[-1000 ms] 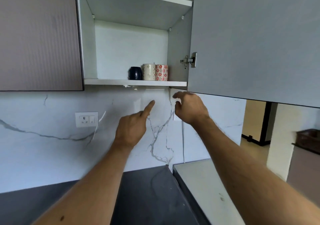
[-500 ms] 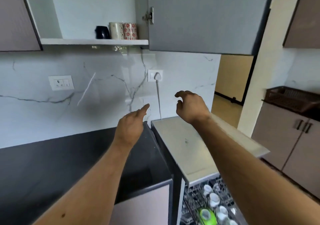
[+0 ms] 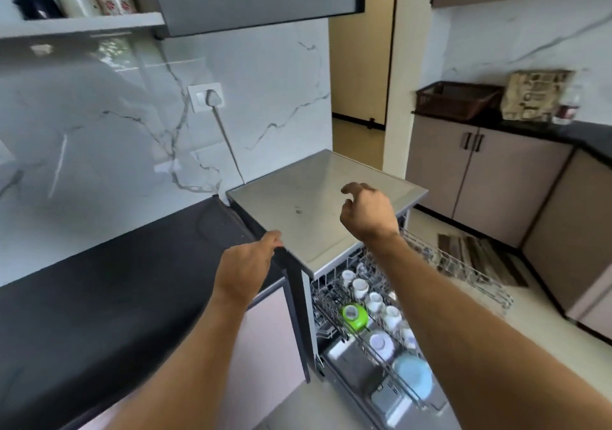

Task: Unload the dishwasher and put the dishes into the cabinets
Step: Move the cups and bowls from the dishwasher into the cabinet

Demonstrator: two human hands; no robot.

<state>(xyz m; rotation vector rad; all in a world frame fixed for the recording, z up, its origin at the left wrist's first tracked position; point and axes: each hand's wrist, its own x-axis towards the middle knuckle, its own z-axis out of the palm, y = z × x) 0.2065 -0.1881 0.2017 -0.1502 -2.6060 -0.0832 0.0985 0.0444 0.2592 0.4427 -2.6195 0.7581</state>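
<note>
Nothing is held: the left hand (image 3: 243, 265) and right hand (image 3: 367, 211) are raised with loose, released grip above the dishwasher (image 3: 318, 204); cups (image 3: 374, 300) are seen in its pulled-out rack (image 3: 463, 264)

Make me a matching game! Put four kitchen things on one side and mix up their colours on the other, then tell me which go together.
Things:
1. Cup in the dishwasher rack
2. Bowl at the rack's near end
3. Countertop left of the dishwasher
4. Basket on the far counter

Colours:
A. dark brown
B. bright green
C. black
D. light blue

Pairs: 1-B, 2-D, 3-C, 4-A
</note>
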